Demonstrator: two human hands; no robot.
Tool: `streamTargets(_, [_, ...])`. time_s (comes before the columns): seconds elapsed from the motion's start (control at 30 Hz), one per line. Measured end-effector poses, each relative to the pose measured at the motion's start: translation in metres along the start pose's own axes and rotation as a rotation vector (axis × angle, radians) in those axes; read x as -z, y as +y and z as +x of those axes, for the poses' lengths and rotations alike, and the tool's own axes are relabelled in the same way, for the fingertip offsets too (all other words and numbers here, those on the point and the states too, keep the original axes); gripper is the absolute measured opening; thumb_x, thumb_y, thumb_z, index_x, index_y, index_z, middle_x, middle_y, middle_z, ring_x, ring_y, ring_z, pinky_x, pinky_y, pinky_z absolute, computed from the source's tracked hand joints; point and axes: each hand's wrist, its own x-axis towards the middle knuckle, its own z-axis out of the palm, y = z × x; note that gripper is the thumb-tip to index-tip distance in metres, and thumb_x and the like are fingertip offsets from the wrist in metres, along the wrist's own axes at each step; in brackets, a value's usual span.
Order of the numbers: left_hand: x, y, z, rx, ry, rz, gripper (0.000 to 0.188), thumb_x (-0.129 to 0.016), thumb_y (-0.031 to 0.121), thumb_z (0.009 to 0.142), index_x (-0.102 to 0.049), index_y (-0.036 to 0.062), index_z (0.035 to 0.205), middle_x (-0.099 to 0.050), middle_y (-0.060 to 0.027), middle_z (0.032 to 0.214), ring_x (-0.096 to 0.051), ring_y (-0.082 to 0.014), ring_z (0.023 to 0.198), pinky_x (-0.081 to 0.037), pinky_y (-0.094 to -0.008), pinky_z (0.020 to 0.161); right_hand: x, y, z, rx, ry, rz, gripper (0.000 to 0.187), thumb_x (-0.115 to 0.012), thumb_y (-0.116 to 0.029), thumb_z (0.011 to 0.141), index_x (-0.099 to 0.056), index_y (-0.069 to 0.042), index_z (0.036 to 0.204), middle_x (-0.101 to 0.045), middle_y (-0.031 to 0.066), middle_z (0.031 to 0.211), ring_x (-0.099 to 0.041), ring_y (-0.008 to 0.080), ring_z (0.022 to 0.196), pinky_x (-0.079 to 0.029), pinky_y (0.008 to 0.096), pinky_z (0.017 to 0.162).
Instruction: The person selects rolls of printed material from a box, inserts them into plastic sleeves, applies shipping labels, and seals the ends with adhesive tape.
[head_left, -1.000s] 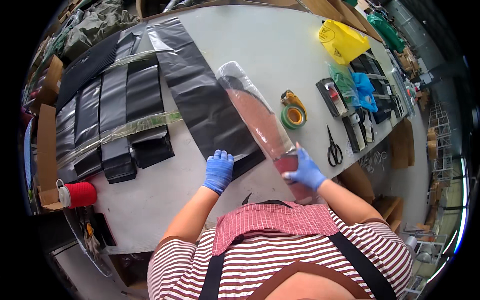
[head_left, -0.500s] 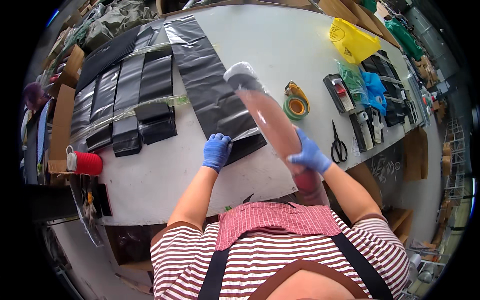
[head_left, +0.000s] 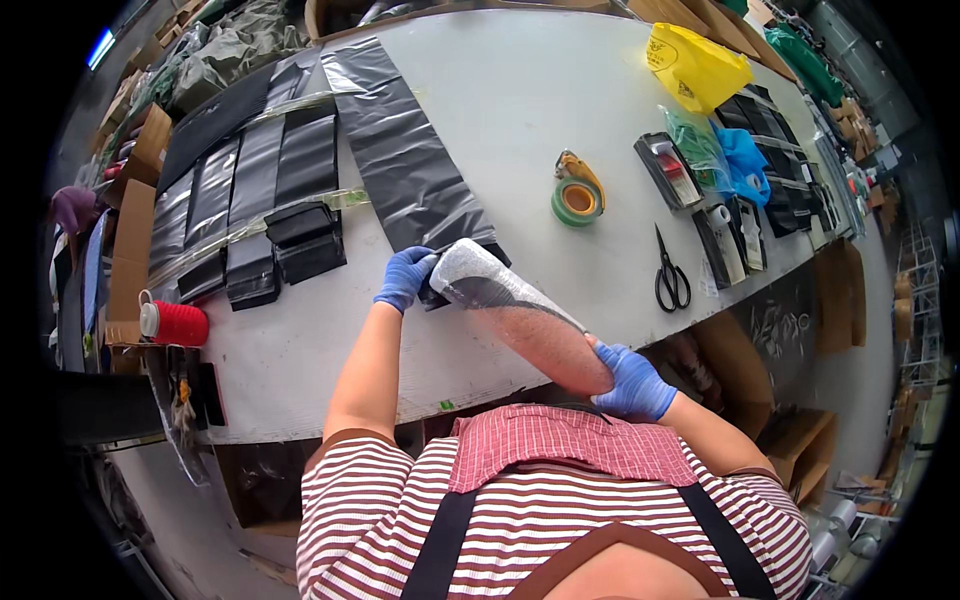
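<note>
A long, flattish bundle [head_left: 520,325] in clear bubble-like wrap, reddish-brown with a dark band inside, slants across the near edge of the table. My right hand [head_left: 635,383], in a blue glove, is wrapped round its near end. The bundle's far end rests over the near end of a long black plastic bag [head_left: 400,145] lying flat. At that same end my left hand [head_left: 405,277], also gloved, has its fingers closed on the bag's edge, just left of the bundle's tip. The bundle hides part of the bag's opening.
Taped stacks of folded black bags [head_left: 235,195] lie left. A red thermos-like jug [head_left: 175,322] stands at the left edge. Rightward are a tape dispenser [head_left: 578,195], black scissors [head_left: 672,278], small boxes [head_left: 670,170] and a yellow bag [head_left: 697,68]. A person [head_left: 75,210] is at far left.
My right hand has drawn the bundle down toward my body, bringing its far end beside my left hand at the bag's near end. My left hand has moved slightly left and up.
</note>
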Motion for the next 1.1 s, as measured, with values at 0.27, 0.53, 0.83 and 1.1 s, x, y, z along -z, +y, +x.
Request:
streamTargets(0.27, [-0.015, 0.007, -0.009, -0.189, 0.160, 0.172, 0.020, -0.067, 0.022, 0.090, -0.071, 0.0036, 0.096, -0.073, -0.0067, 0.084, -0.064, -0.0127, 0.071, -0.051, -0.0284, 0.069, 0.018, -0.013, -0.002, -0.026, -0.086, -0.102, 0.097, -0.071, -0.037, 0.066, -0.029, -0.012, 0.149, -0.060, 0.0242, 0.099, -0.060, 0.0402, 0.091, -0.050, 0.0445, 0.082])
streamTargets(0.53, [-0.035, 0.061, -0.058, -0.894, 0.310, 0.960, 0.009, -0.069, 0.018, 0.082, -0.067, 0.0107, 0.087, -0.062, -0.0071, 0.079, -0.060, -0.0308, 0.079, -0.049, -0.0418, 0.070, 0.034, -0.018, 0.008, -0.074, -0.149, 0.135, 0.098, -0.074, -0.042, 0.066, -0.030, -0.013, 0.149, -0.064, 0.0272, 0.104, -0.062, 0.0422, 0.097, -0.050, 0.0440, 0.086])
streamTargets(0.83, [-0.034, 0.010, -0.045, -0.222, 0.590, 0.523, 0.037, -0.074, 0.018, 0.076, -0.063, -0.0001, 0.106, -0.066, -0.0189, 0.092, -0.062, -0.0351, 0.094, -0.048, -0.0439, 0.088, 0.016, -0.014, 0.021, -0.058, -0.043, 0.295, 0.100, -0.078, -0.042, 0.065, -0.032, -0.012, 0.148, -0.064, 0.0266, 0.109, -0.063, 0.0402, 0.102, -0.049, 0.0415, 0.090])
streamTargets(1.1, [-0.063, 0.021, -0.058, -0.129, -0.086, 0.637, 0.033, -0.059, 0.035, 0.089, -0.069, 0.0072, 0.103, -0.066, -0.0221, 0.099, -0.061, -0.0415, 0.096, -0.049, -0.0445, 0.084, 0.028, -0.028, 0.030, -0.119, -0.039, 0.144, 0.100, -0.076, -0.044, 0.065, -0.032, -0.010, 0.148, -0.064, 0.0290, 0.105, -0.063, 0.0417, 0.099, -0.050, 0.0427, 0.088])
